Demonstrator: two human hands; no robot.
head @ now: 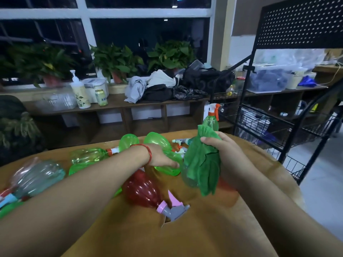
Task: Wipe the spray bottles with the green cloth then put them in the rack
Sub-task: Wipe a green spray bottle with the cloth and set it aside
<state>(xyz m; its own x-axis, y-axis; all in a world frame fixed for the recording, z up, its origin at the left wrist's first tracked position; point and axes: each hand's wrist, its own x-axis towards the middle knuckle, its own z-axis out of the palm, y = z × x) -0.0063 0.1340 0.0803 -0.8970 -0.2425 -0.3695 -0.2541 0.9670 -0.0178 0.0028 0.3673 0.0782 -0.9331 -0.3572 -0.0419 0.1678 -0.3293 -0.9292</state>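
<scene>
Right hand (220, 151) clutches green cloth (202, 169) round upright spray bottle (210, 123), nozzle up; left hand (159, 156) touches lying bottle (159, 140), grip unclear.

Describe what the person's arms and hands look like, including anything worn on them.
No sleeves are in view and no gloves are worn. The left hand has a thin red string bracelet around its wrist. The right hand shows nothing worn at the wrist; no watch is visible on either side.
</scene>
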